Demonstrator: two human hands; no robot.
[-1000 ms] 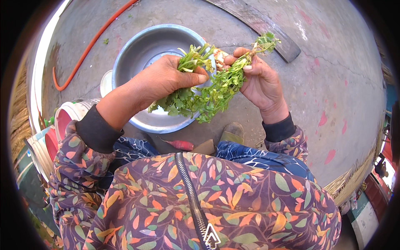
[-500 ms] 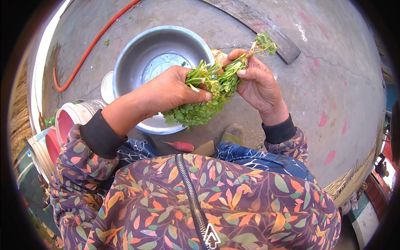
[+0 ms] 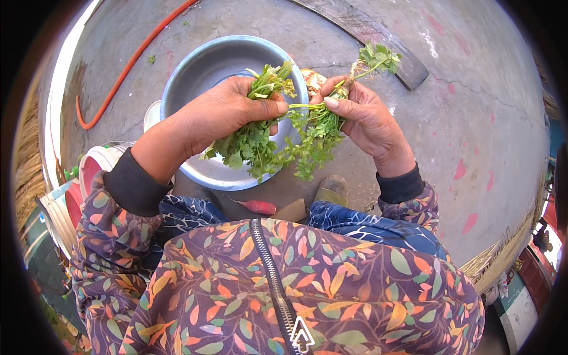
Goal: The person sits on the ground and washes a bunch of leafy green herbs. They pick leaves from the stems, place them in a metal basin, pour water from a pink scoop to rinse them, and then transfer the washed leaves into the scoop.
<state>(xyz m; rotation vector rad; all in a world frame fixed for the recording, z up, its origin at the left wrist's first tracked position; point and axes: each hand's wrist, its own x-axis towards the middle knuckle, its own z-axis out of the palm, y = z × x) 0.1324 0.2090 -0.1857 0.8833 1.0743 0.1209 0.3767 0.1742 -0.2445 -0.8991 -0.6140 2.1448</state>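
My left hand (image 3: 222, 112) is closed round a bunch of coriander (image 3: 251, 148), stem ends up and leaves hanging below the fist. Opposite it, my right hand (image 3: 373, 124) pinches a smaller clump of coriander (image 3: 316, 139) between thumb and fingers. Pale roots and a leafy sprig stick out past the right fingertips. A thin yellowish stem stretches between the two hands. Beneath the left hand stands a round metal basin (image 3: 172, 89) with a bluish rim; some water seems to lie in it, though the hand and leaves hide much of the inside.
A red radish (image 3: 259, 206) lies near my feet. White buckets (image 3: 59, 216) stand at the left. An orange hose (image 3: 127, 68) curves over the concrete floor (image 3: 473, 130). Farther off lies a dark plank (image 3: 378, 35). A patterned yellowish object (image 3: 312, 80) sits beside the basin.
My hands have moved apart, the left one shifting left and slightly up with its bunch. The coriander, bundled together before, now hangs as two portions joined by a thin stem.
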